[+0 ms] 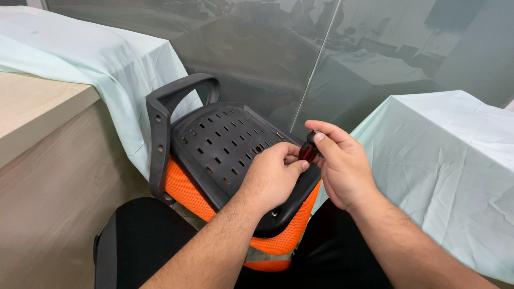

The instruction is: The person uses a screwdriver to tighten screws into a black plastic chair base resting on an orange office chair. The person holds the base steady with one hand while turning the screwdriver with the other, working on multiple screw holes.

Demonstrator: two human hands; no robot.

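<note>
Head view, looking down at the lap. Nearest the camera, dark trousers (150, 241) with an upturned chair seat (225, 144) resting across them: black perforated plastic underside facing up, orange mesh cushion (187, 195) below it. Left hand (270, 179) lies on the right part of the plastic panel, fingers curled in, tips meeting a small red and black tool handle (309, 151) (a screwdriver, by the look; tip hidden). Right hand (342, 166) closes around the same handle from the other side, thumb and forefinger pinching its top. The handle stands over the panel near its right edge, between the two hands. Progress, as a judgement: work at that spot on the underside appears to be in hand, not finished; a screw head (274, 213) shows lower on the rim, and whether other fastenings are done cannot be told. One black armrest (160, 123) is on the left side of the seat. Further out, a wooden counter (43, 144) at left, pale green cloth (444, 160) draped right and left, dark glass partition (321, 53) behind.
</note>
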